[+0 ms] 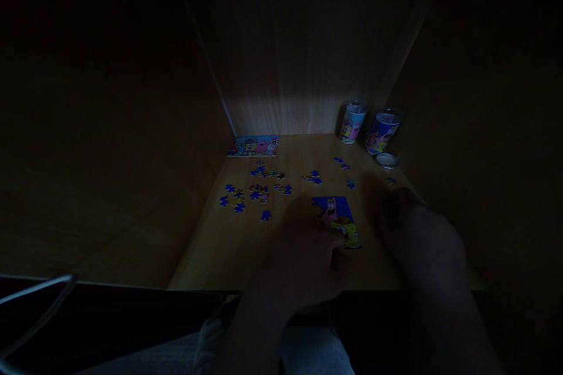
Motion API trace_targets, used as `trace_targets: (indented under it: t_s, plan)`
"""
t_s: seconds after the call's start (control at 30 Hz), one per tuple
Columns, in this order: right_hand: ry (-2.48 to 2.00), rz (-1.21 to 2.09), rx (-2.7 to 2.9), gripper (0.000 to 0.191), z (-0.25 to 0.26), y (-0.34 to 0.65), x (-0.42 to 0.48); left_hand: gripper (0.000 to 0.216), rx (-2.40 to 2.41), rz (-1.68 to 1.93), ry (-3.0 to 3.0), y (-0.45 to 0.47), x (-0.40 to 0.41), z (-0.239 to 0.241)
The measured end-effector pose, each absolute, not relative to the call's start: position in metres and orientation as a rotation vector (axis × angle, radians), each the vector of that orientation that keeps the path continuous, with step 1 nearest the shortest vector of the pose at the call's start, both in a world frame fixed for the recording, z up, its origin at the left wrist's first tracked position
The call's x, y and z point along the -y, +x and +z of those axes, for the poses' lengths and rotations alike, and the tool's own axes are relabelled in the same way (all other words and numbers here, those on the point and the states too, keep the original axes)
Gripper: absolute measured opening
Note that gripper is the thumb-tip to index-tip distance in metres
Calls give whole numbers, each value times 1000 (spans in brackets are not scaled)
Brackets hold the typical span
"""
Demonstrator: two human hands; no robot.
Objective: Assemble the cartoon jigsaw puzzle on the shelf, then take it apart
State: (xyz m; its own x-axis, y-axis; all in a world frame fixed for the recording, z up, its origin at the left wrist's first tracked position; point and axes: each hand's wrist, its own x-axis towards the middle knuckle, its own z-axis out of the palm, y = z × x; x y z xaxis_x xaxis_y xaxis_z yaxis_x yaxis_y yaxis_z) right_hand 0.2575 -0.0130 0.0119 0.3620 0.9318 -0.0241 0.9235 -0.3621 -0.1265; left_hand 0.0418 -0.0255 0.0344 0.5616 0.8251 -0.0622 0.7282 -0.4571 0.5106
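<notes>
A partly joined jigsaw puzzle [342, 217], with a pink and a yellow cartoon figure on blue, lies near the front of the wooden surface. My left hand [303, 258] is over its lower left part, fingers bent and pressed against it; the hand hides that corner. To the right of the puzzle is my right hand [420, 234], its fingers curled together. Whatever they hold, if anything, is lost in the dark. Just beyond those fingers lies a loose puzzle piece [390, 180]. More loose jigsaw pieces [258, 192] are scattered to the left, with another small cluster [313, 177] behind the puzzle.
Two picture-printed cans [352, 123] [382, 133] with clear tops stand at the back right, a round lid [387, 160] in front of them. A cartoon picture card [253, 146] lies at the back left. Wooden panels [285, 111] enclose the dim surface.
</notes>
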Motion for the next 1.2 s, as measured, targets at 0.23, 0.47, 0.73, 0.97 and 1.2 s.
trace_targets:
  t_s: [0.23,0.47,0.73,0.97,1.2]
  plan:
    - [-2529,138,1708,43,13,257,13,19,-1254,228,2333,43,25,35]
    - [-2547,162,1710,42,13,257,13,22,-1246,229,2332,43,25,35]
    - [-2532,121,1743,45,11,259,13,23,-1250,255,2321,42,26,31]
    - [-2539,166,1721,43,13,258,12,21,-1250,253,2307,42,26,31]
    - [-2559,187,1711,43,16,257,12,21,-1247,274,2315,42,26,32]
